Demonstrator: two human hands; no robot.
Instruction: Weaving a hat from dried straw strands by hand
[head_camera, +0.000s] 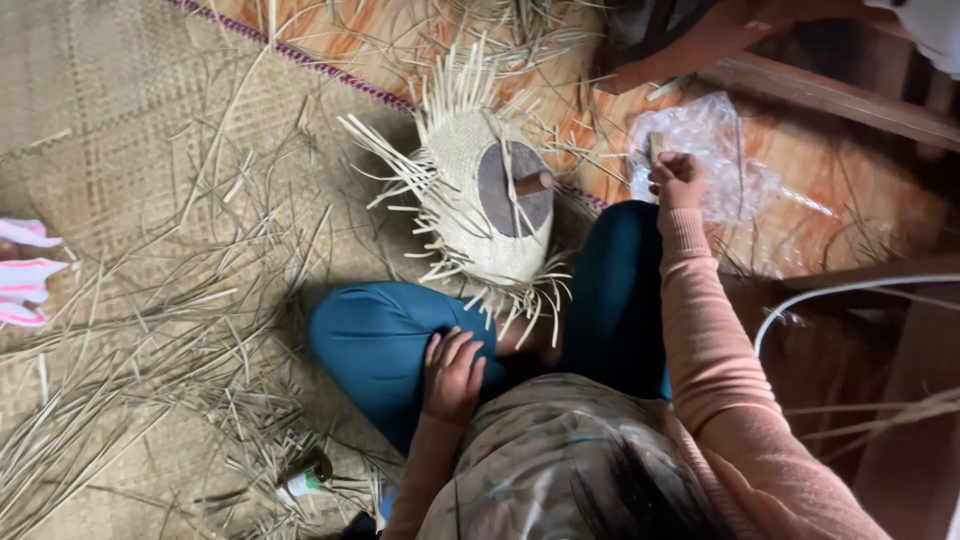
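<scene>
A half-woven straw hat (470, 215) with loose strip ends sticking out all round lies between my knees on the mat. A round dark wooden disc with a short handle (515, 188) sits on its crown. My left hand (452, 375) rests on my thigh in teal trousers, fingers loosely spread, holding nothing. My right hand (678, 180) is stretched forward past my right knee, closed around a small pale wooden piece (656, 146) at the edge of a clear plastic bag (715, 165).
Loose straw strips (150, 340) are scattered over the woven mat (110, 110) to the left. A pink and white cloth (25, 270) lies at the left edge, a small green-capped bottle (305, 478) near my left knee. Wooden beams (830, 95) and a white cable (850, 290) are at right.
</scene>
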